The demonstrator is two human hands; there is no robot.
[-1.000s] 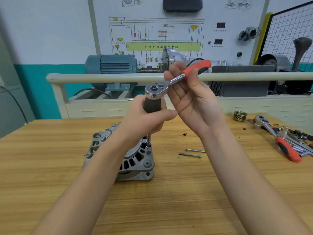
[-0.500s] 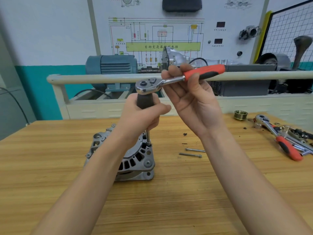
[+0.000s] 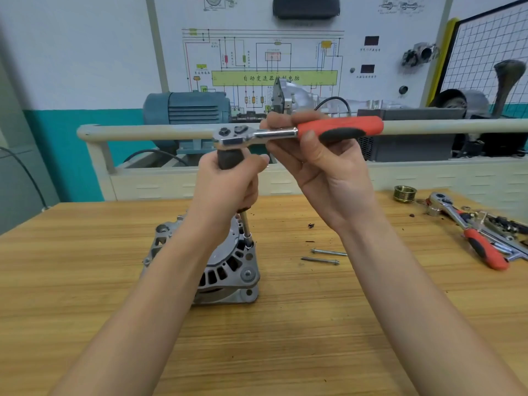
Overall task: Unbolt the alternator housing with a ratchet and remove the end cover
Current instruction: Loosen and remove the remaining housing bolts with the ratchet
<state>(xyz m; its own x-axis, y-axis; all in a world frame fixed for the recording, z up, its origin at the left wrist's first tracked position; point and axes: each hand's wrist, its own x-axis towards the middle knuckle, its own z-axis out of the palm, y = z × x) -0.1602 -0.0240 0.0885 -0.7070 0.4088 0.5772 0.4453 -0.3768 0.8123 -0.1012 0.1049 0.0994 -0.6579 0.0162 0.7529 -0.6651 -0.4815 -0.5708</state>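
Observation:
A grey alternator (image 3: 228, 270) stands on the wooden table (image 3: 285, 338), its vented end cover facing up. My left hand (image 3: 225, 187) grips the dark handle of an upright extension (image 3: 228, 161), whose socket (image 3: 249, 242) sits on a bolt at the housing's right rim. On top of the extension sits a ratchet (image 3: 285, 132) with an orange and black handle, lying level and pointing right. My right hand (image 3: 323, 167) holds that ratchet near its neck, fingers curled round it. Another housing bolt (image 3: 248, 274) shows at the front right of the alternator.
Two long loose bolts (image 3: 323, 256) lie on the table right of the alternator. A second orange-handled ratchet (image 3: 468, 232), a pulley (image 3: 404, 193) and small parts sit at the far right. Behind the table runs a beige rail (image 3: 143, 131) with a teal motor (image 3: 188, 108).
The ratchet handle has swung clockwise, from pointing up and to the right down to level. My left hand and the extension stayed on the same bolt.

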